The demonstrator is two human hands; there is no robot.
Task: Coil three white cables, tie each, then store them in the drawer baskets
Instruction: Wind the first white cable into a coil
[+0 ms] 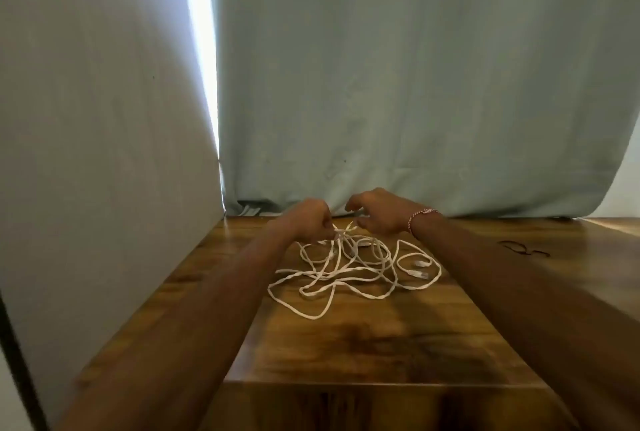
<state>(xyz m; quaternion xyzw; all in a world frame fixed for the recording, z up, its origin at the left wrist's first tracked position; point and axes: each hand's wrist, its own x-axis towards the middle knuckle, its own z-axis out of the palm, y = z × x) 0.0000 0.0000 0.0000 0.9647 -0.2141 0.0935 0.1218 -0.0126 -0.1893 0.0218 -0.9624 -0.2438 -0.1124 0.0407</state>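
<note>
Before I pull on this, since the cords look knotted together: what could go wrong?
1. The left hand pinches strands of the white cables, which cross in one tangle; pulling may tighten knots.
2. Dragging the pile might snag the connector ends.
3. The dark ties could get swept off the table.

A home room, it seems — pale curtains (415, 84) hang behind a polished wooden table (381, 344).
</note>
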